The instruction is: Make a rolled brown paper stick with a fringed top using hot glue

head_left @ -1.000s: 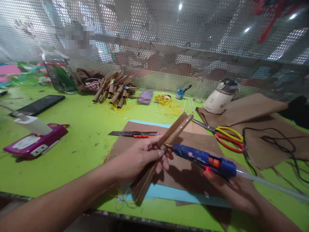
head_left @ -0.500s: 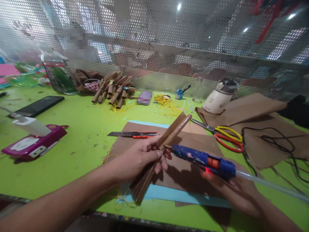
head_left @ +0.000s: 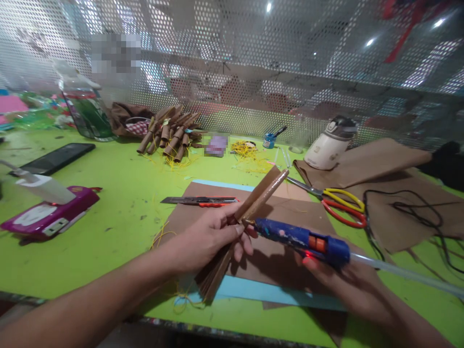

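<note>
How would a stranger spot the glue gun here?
Find the green table, then the central brown sheet lying on it. Above it, the right hand holds the glue gun. Unlike the nearby scissors, it has a blue body trailing a clear stick.

The left hand [head_left: 213, 237] covers the middle of the folded brown paper [head_left: 260, 195], and the right hand [head_left: 348, 285] hides the grip of the glue gun [head_left: 286, 231], whose nozzle tip is too small to show whether it touches the paper. The glue stick [head_left: 406, 275] is cut off by the right edge, the white cable [head_left: 7, 165] by the left. Pixel blocks mask the purple thing [head_left: 216, 145], and shapes behind the perforated screen [head_left: 232, 43] are too blurred to name.
</note>
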